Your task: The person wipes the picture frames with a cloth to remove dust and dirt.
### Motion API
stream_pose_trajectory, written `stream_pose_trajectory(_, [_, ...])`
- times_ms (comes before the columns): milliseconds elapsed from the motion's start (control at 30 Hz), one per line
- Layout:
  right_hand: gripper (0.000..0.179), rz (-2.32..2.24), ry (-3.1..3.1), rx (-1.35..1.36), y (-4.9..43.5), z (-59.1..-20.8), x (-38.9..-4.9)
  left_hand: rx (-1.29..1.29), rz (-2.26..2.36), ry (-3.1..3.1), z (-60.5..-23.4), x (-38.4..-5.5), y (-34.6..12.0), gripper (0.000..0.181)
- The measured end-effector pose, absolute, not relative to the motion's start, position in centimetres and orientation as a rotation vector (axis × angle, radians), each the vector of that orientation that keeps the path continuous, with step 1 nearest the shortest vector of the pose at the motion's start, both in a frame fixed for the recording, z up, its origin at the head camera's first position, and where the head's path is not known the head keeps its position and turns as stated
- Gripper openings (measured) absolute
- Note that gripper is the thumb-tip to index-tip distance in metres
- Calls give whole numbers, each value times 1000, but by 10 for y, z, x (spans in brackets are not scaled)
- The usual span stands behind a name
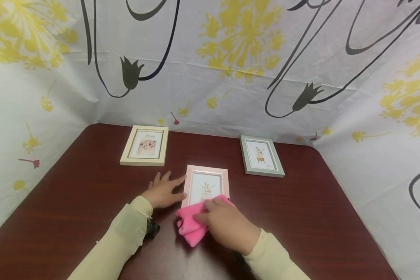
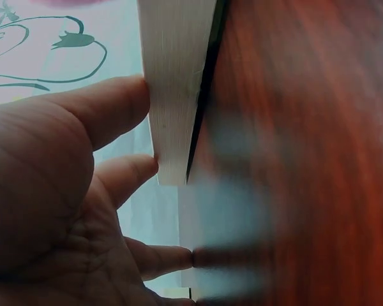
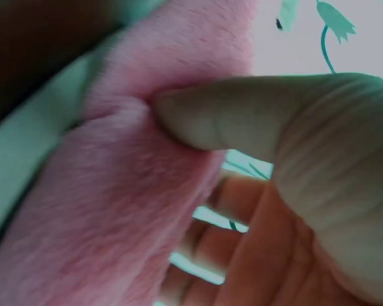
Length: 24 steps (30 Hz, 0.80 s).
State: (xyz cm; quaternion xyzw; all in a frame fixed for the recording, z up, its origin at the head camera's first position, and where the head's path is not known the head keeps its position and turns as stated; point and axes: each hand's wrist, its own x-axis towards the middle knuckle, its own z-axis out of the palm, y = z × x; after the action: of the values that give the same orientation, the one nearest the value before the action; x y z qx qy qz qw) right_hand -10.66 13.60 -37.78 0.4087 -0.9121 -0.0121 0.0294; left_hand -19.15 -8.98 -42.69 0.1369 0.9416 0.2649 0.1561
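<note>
A pink picture frame lies face up on the dark red-brown table, with a plant print inside. My left hand is at its left side, fingers spread; in the left wrist view the thumb and a finger touch the frame's side edge, and other fingertips reach the table. With my right hand I hold a bright pink cloth over the frame's near part, hiding that end. The right wrist view has the thumb pressing into the fuzzy cloth, with the fingers behind it.
A cream picture frame lies at the back left of the table, and a grey-green one at the back right. Patterned white fabric hangs round the table's back and sides.
</note>
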Motion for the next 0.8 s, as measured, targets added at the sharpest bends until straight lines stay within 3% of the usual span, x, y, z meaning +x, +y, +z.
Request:
stream_pose_trajectory(200, [26, -35, -2900, 1088, 155, -372, -118, 393, 767, 2703, -428, -192, -89, 68])
stream_pose_trajectory(433, [30, -113, -2897, 964, 167, -374, -126, 376, 772, 2706, -430, -193, -89, 69])
stream_pose_trajectory(667, [19, -139, -2838, 1051, 152, -375, -115, 377, 779, 2699, -428, -192, -90, 69])
stream_pose_trajectory(800, [23, -69, -2756, 1216, 139, -379, -108, 384, 769, 2697, -429, -193, -89, 68])
